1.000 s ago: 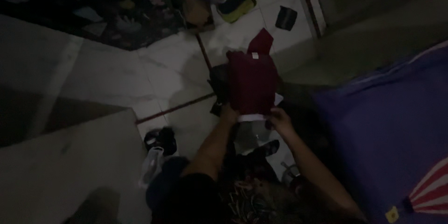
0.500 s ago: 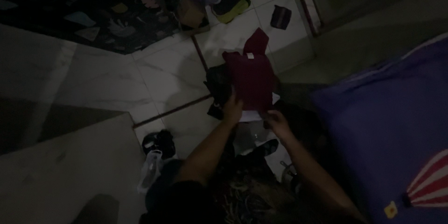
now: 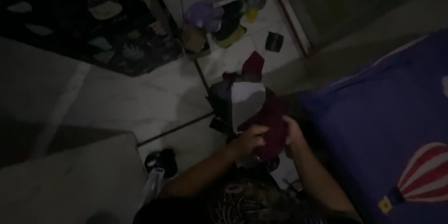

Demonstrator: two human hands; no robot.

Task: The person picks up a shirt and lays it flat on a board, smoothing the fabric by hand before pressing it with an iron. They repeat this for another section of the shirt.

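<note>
In dim light, both my hands grip a dark red garment [image 3: 272, 120] bunched up in front of me. My left hand [image 3: 252, 138] clutches its lower left part and my right hand [image 3: 292, 131] closes on its right side. A white piece of cloth [image 3: 246, 100] lies folded over the top of the bundle. A dark garment [image 3: 219, 105] hangs at the bundle's left. More red cloth [image 3: 252, 64] pokes out above.
A blue bedcover [image 3: 387, 121] with a striped balloon print fills the right. The white tiled floor [image 3: 135, 98] holds a patterned dark rug [image 3: 102, 28], a purple bag [image 3: 203, 14], shoes [image 3: 231, 32], a small dark pouch [image 3: 274, 41] and a plastic bottle [image 3: 151, 184].
The flat red garment has been gathered toward me into a bundle, with a white piece now on top. Both hands moved lower and closer together. The view tilted slightly.
</note>
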